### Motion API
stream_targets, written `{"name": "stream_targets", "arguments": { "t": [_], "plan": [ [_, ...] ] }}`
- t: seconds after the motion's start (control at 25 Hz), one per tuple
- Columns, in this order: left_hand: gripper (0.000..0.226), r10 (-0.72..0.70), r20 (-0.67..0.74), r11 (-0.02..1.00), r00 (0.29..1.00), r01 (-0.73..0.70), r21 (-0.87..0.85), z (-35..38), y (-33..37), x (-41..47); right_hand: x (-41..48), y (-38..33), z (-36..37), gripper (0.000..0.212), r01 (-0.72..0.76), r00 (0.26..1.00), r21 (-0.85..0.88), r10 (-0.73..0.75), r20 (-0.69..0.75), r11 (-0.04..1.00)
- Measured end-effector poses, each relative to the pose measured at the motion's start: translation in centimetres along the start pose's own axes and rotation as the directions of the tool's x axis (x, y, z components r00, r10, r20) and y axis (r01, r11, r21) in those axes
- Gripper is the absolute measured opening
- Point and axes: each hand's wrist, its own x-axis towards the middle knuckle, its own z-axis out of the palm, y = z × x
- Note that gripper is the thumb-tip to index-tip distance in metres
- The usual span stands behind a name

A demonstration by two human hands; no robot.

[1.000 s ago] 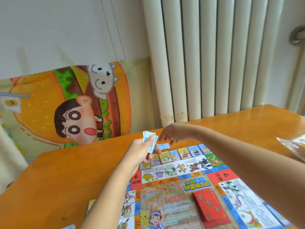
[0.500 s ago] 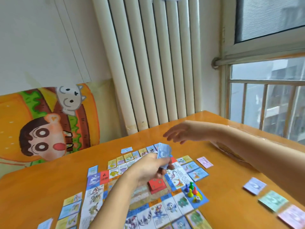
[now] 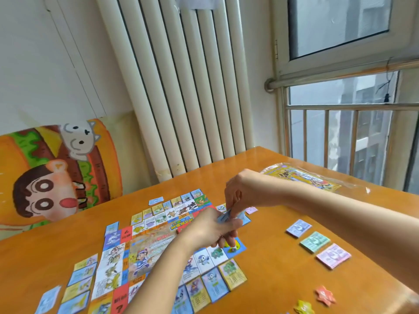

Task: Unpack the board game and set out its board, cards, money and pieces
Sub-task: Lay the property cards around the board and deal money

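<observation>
Left hand (image 3: 209, 228) grips the blue cards (image 3: 223, 217), right hand (image 3: 242, 191) pinches one; a hard tug could spill them over the board (image 3: 149, 243)

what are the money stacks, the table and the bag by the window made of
Money stacks: thin printed paper, matte; layered edges show on each pile. Table: wood or wood-look laminate, orange with a glossy finish; soft window light reflects on it. Bag: clear plastic film, shiny; it crinkles and glints over a yellow printed insert.

Board (image 3: 154, 243), cards (image 3: 84, 275), money (image 3: 315, 242) on table (image 3: 283, 286)
</observation>
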Motion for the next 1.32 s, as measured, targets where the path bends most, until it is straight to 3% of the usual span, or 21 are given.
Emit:
{"name": "stream_targets", "arguments": {
  "t": [0.12,0.28,0.36,0.44,0.52,0.6,0.72,1.0,1.08,1.24,1.32],
  "plan": [
    [0.028,0.035,0.075,0.996,0.997,-0.029,-0.09,0.8,0.2,0.8,-0.7,1.7,0.3,0.014,-0.078,0.997,0.023,0.078,-0.01,0.997],
    [0.026,0.021,0.098,0.979,0.995,-0.001,-0.202,1.3,-0.9,2.9,-0.6,5.4,1.2,0.013,-0.258,0.963,0.204,0.267,-0.02,0.944],
    [0.028,-0.014,0.061,0.977,0.998,0.027,-0.21,1.3,-1.8,4.0,-0.2,8.2,1.9,0.005,-0.392,0.901,0.341,0.432,-0.048,0.854],
    [0.026,-0.041,-0.002,0.961,0.999,0.039,-0.274,1.1,-2.4,4.9,0.6,11.1,3.2,0.008,-0.528,0.782,0.48,0.621,-0.048,0.701],
    [0.025,-0.063,-0.07,0.937,0.996,0.035,-0.347,0.8,-2.9,5.4,1.5,13.0,5.0,0.011,-0.584,0.693,0.588,0.721,0.002,0.559],
    [0.025,-0.091,-0.137,0.916,0.986,0.029,-0.401,0.4,-3.9,6.2,2.7,14.5,6.9,0.018,-0.636,0.664,0.563,0.746,0.049,0.528],
    [0.026,-0.123,-0.214,0.899,0.969,0.017,-0.437,-0.2,-5.1,7.1,4.1,16.0,9.1,0.032,-0.737,0.625,0.387,0.776,0.081,0.553],
    [0.025,-0.144,-0.257,0.892,0.956,0.013,-0.452,-0.9,-6.2,8.0,4.9,16.5,11.1,0.038,-0.811,0.573,0.193,0.816,0.072,0.553],
    [0.027,-0.14,-0.262,0.892,0.955,0.006,-0.452,-1.0,-6.4,8.2,5.1,16.4,11.2,0.039,-0.818,0.567,0.164,0.82,0.075,0.551],
    [0.03,-0.134,-0.277,0.893,0.952,-0.005,-0.45,-1.0,-6.5,8.1,5.5,15.9,10.6,0.023,-0.806,0.581,0.172,0.812,0.046,0.567],
    [0.027,-0.146,-0.298,0.872,0.943,-0.019,-0.489,-1.1,-6.5,7.9,5.8,15.3,10.1,0.032,-0.782,0.601,0.227,0.799,0.03,0.58]
  ]
}}
